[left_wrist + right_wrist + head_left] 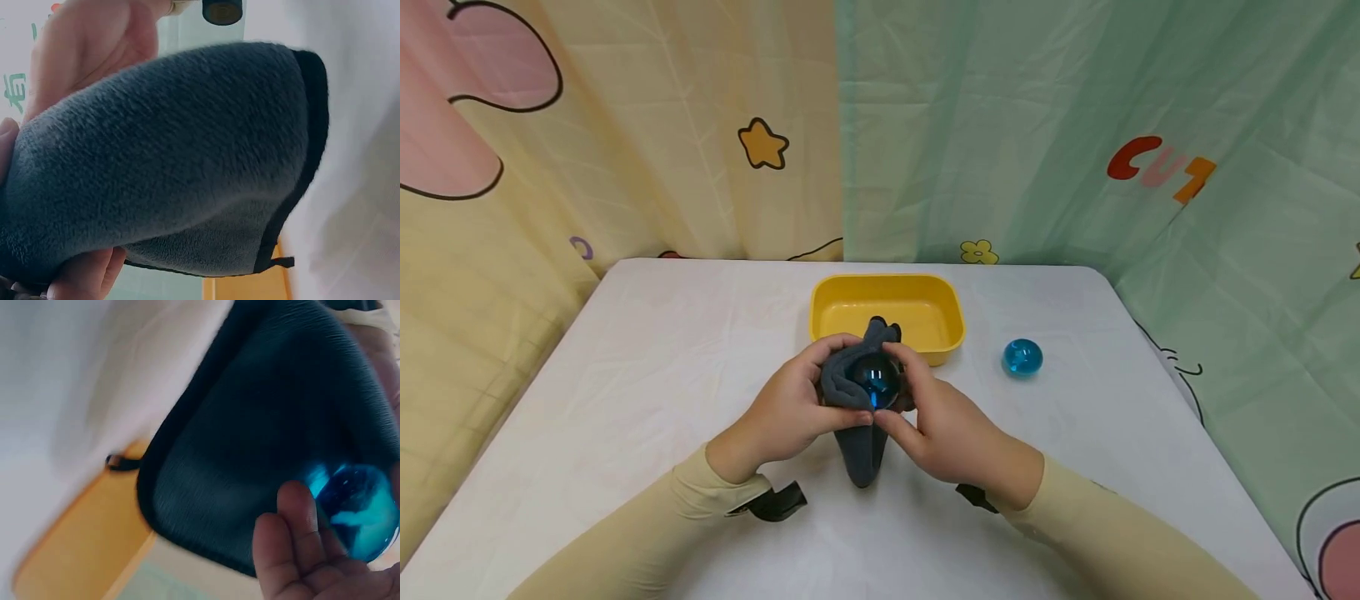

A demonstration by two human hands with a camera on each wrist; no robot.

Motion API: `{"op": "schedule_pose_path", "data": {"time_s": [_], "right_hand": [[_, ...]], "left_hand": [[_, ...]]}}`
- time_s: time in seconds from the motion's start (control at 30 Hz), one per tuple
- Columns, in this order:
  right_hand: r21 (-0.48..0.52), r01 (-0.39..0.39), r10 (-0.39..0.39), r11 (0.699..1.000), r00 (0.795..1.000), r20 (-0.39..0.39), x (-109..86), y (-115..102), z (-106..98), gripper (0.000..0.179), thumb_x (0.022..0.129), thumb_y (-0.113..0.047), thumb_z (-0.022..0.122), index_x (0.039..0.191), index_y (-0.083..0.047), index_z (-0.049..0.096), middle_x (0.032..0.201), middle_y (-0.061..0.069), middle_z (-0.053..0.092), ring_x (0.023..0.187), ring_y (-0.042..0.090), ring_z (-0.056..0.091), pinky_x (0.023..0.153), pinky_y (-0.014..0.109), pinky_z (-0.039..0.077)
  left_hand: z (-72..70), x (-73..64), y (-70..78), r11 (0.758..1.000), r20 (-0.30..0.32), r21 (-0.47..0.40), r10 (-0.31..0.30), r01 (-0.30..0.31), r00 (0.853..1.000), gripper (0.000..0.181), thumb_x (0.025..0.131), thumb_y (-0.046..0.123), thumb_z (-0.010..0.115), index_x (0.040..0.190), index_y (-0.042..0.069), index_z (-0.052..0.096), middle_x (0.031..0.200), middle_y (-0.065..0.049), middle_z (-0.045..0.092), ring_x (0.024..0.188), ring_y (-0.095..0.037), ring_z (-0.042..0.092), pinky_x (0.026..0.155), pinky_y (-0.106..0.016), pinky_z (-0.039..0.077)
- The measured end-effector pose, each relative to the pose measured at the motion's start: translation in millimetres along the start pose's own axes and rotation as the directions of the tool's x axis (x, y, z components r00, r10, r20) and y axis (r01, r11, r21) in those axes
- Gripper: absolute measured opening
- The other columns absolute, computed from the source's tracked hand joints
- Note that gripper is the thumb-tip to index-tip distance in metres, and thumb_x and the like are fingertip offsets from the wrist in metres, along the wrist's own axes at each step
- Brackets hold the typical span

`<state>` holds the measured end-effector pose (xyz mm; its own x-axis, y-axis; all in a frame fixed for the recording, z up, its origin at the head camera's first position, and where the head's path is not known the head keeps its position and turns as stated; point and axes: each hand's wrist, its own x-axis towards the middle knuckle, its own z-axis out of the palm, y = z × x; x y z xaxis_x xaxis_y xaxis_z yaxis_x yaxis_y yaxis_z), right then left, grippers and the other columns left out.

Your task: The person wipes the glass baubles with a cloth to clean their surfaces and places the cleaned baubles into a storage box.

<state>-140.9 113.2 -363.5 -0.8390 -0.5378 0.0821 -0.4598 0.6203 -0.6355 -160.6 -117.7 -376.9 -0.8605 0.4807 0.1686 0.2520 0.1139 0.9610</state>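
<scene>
Between the two hands, above the table, is a clear blue ball (878,379) set against a dark grey cloth (861,458). My left hand (782,412) grips the fuzzy cloth, which wraps round the ball's left side and hangs below in a point. With thumb and fingers, my right hand (947,421) holds the ball from the right. The right wrist view shows the ball (365,519) beside the fingertips, cloth behind it. In the left wrist view the cloth (169,137), edged in black with a small loop, hides the ball.
A yellow plastic tub (942,354) stands just beyond the hands. To its right, a second blue ball (1022,357) lies on the white-covered table (647,375). Patterned curtains (970,125) hang along the table's back and sides.
</scene>
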Motion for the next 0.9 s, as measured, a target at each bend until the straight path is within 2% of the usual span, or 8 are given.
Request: {"op": "schedule_pose_path", "data": {"time_s": [0.17,0.27,0.33,0.43,0.53,0.6,0.73,0.9], "right_hand": [[-0.218,0.064,-0.070,0.974,0.997,-0.022,2.3,2,-1,0.073,0.100,-0.023,0.074,0.158,-0.009,0.032,0.137,0.010,0.068,0.108,0.021,0.071,0.098,0.038,0.062],[-0.249,0.074,-0.085,0.966,0.996,-0.035,3.8,4,-3,0.071,0.097,-0.026,0.077,0.155,-0.009,0.040,0.134,0.008,0.070,0.108,0.021,0.072,0.098,0.039,0.062],[-0.198,0.068,-0.076,0.978,0.997,-0.034,4.2,6,-4,0.070,0.097,-0.027,0.078,0.154,-0.009,0.041,0.130,0.008,0.072,0.105,0.019,0.072,0.094,0.035,0.063],[0.001,0.008,-0.008,1.000,1.000,0.017,5.0,10,-3,0.065,0.100,-0.025,0.074,0.152,-0.006,0.040,0.114,0.006,0.076,0.092,0.017,0.071,0.081,0.028,0.062],[0.218,-0.107,0.084,0.970,0.990,0.109,7.1,16,-1,0.049,0.107,-0.027,0.063,0.145,-0.001,0.045,0.097,0.004,0.077,0.081,0.016,0.070,0.075,0.025,0.061],[0.296,-0.188,0.144,0.936,0.976,0.162,9.0,18,2,0.040,0.111,-0.030,0.055,0.138,-0.001,0.052,0.093,0.004,0.077,0.080,0.017,0.071,0.077,0.026,0.062],[0.290,-0.228,0.181,0.929,0.967,0.180,10.6,20,7,0.041,0.114,-0.034,0.047,0.138,-0.002,0.058,0.108,0.010,0.074,0.090,0.020,0.068,0.089,0.035,0.063],[0.116,-0.139,0.122,0.983,0.982,0.142,7.0,17,12,0.067,0.109,-0.028,0.060,0.162,-0.006,0.025,0.124,0.012,0.070,0.098,0.018,0.068,0.091,0.037,0.063]], "left_hand": [[-1.7,-0.4,1.0,1.000,0.016,-0.029,-0.003,0.003,1.000,0.077,0.083,0.002,0.088,0.148,0.009,0.047,0.141,-0.017,0.063,0.120,-0.028,0.069,0.096,-0.030,0.062],[-1.9,-0.9,0.7,0.999,0.031,-0.038,-0.008,0.010,0.999,0.076,0.084,0.002,0.087,0.148,0.009,0.047,0.141,-0.018,0.064,0.119,-0.029,0.069,0.096,-0.031,0.063],[-1.4,-1.1,-0.7,0.999,0.039,-0.041,-0.011,0.013,0.999,0.076,0.085,0.003,0.087,0.149,0.008,0.046,0.141,-0.018,0.064,0.118,-0.029,0.070,0.096,-0.031,0.063],[0.3,-1.0,-4.8,0.999,0.052,-0.048,-0.019,0.021,0.998,0.077,0.085,0.004,0.087,0.149,0.008,0.045,0.140,-0.019,0.065,0.116,-0.029,0.070,0.095,-0.031,0.063],[2.2,-1.1,-10.3,0.998,0.060,-0.040,-0.039,0.041,0.997,0.077,0.085,0.005,0.087,0.149,0.009,0.045,0.138,-0.019,0.066,0.114,-0.028,0.071,0.095,-0.030,0.063],[3.2,-0.9,-13.8,0.998,0.056,-0.023,-0.062,0.064,0.997,0.076,0.085,0.006,0.088,0.149,0.009,0.046,0.136,-0.018,0.067,0.113,-0.027,0.072,0.094,-0.029,0.063],[3.9,0.1,-19.6,0.993,0.043,0.026,-0.116,0.115,0.992,0.077,0.085,0.011,0.089,0.150,0.011,0.046,0.136,-0.017,0.068,0.114,-0.024,0.072,0.095,-0.028,0.062],[2.4,1.3,-21.9,0.990,0.024,0.061,-0.131,0.129,0.991,0.076,0.086,0.014,0.089,0.149,0.012,0.047,0.137,-0.015,0.068,0.114,-0.023,0.072,0.095,-0.029,0.062]]}}
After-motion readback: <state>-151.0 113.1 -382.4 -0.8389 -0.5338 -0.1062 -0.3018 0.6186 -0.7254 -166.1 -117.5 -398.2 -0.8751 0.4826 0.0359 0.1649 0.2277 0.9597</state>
